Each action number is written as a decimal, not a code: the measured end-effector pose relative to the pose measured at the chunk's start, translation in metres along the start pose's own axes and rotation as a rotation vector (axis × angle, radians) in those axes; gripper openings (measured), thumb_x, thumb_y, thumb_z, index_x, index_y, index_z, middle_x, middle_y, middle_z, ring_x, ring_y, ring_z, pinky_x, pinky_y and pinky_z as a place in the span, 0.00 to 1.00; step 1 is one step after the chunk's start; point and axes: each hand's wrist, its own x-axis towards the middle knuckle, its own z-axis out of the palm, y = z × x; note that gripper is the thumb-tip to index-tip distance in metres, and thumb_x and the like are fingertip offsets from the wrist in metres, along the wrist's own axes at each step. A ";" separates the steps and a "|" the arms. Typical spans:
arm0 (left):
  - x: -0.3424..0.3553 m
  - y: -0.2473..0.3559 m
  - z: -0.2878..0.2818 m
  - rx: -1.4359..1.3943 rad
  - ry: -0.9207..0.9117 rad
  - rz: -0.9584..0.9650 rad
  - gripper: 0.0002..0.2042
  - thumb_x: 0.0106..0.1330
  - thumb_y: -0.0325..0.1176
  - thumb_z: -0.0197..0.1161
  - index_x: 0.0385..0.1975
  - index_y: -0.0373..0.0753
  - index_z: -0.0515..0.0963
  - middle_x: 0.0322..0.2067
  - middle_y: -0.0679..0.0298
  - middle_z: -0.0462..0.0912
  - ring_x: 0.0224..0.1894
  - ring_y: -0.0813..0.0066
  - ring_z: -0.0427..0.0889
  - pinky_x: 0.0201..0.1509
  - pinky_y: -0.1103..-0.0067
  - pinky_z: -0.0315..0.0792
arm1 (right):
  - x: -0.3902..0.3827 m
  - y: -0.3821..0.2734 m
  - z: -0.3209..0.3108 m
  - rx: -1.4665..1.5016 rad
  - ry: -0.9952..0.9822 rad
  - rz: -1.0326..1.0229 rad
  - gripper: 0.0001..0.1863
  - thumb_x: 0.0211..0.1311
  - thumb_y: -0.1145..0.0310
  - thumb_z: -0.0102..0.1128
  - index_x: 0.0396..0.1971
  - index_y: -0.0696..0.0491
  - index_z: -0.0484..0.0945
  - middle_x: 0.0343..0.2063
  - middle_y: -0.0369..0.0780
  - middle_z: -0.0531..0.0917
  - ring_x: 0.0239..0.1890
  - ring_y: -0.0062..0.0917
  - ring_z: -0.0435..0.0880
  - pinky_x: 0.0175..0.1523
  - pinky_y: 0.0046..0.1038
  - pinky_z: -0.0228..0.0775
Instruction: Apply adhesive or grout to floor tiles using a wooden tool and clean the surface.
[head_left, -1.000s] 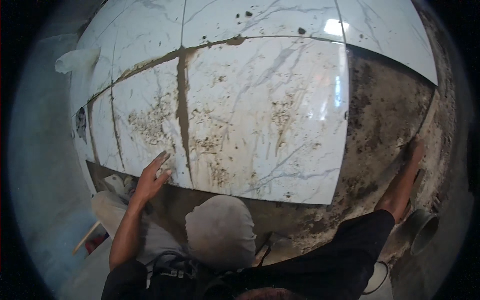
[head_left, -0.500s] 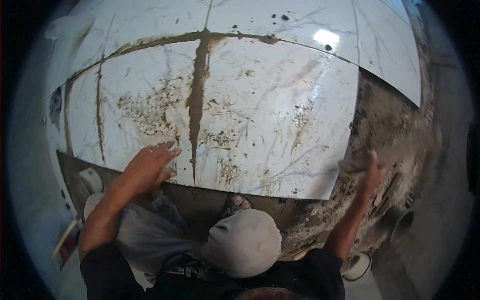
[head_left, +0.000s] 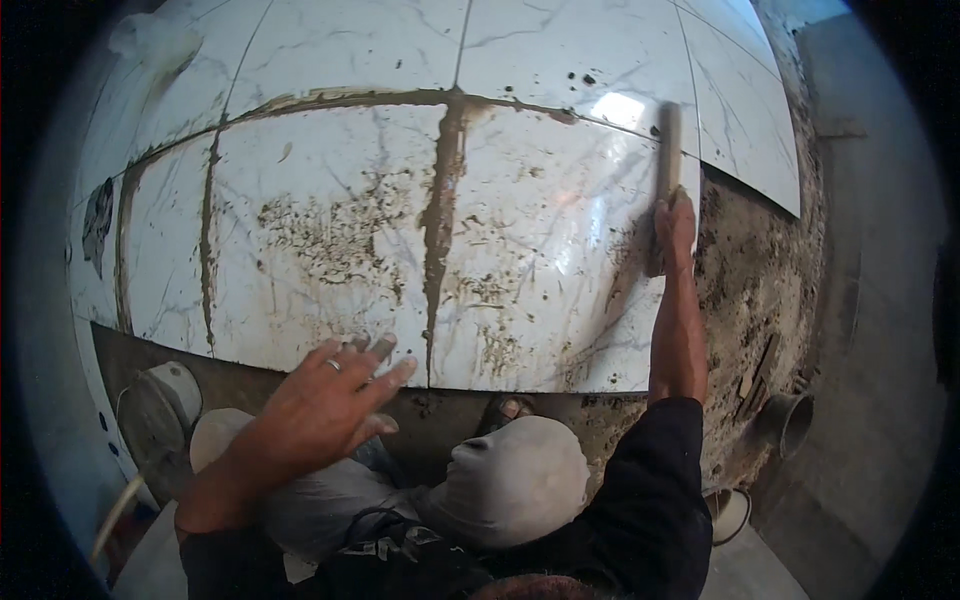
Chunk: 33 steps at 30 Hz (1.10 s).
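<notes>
A long, narrow wooden batten (head_left: 670, 145) is gripped in my right hand (head_left: 677, 225), over the right edge of a white marbled floor tile (head_left: 540, 230). It points away from me; whether it touches the tile I cannot tell. My left hand (head_left: 325, 400), a ring on one finger, is spread with nothing in it near the front edge of the neighbouring white tile (head_left: 320, 165). Dark mortar specks and smears dirty both tiles. Brown wet mortar (head_left: 440, 220) fills the wide joint between them.
Rough mortar (head_left: 760, 270) lies beyond the right tile edge. Scraps of wood (head_left: 758, 378) and a dark bucket (head_left: 797, 425) are on that side, with a pale bucket (head_left: 732, 515) nearer. Another bucket (head_left: 178, 390) stands at the left. My knee (head_left: 520, 480) is close to the tiles.
My right hand has swung the batten from the rough mortar at the right onto the right tile's edge. My left hand has drawn back a little toward me, fingers spread. The view has shifted.
</notes>
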 end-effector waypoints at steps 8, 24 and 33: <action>-0.036 0.010 -0.001 -0.015 -0.013 0.089 0.29 0.62 0.44 0.58 0.61 0.40 0.61 0.56 0.49 0.66 0.56 0.54 0.68 0.62 0.60 0.58 | -0.014 -0.111 0.076 -0.079 -0.017 -0.543 0.17 0.60 0.70 0.46 0.49 0.54 0.70 0.40 0.47 0.77 0.42 0.41 0.77 0.48 0.36 0.69; -0.053 0.026 0.012 -0.016 0.077 0.143 0.29 0.62 0.46 0.56 0.62 0.43 0.60 0.58 0.49 0.64 0.59 0.52 0.66 0.63 0.57 0.57 | 0.049 -0.182 0.094 -0.103 -0.063 -0.660 0.18 0.63 0.66 0.39 0.50 0.52 0.72 0.41 0.46 0.79 0.47 0.41 0.76 0.50 0.37 0.69; -0.067 0.021 0.007 0.014 0.127 0.173 0.29 0.63 0.45 0.55 0.62 0.41 0.60 0.57 0.48 0.65 0.59 0.50 0.66 0.64 0.56 0.56 | -0.021 -0.174 0.074 -0.057 -0.242 -0.869 0.21 0.53 0.76 0.49 0.50 0.55 0.70 0.39 0.48 0.76 0.44 0.44 0.75 0.49 0.38 0.68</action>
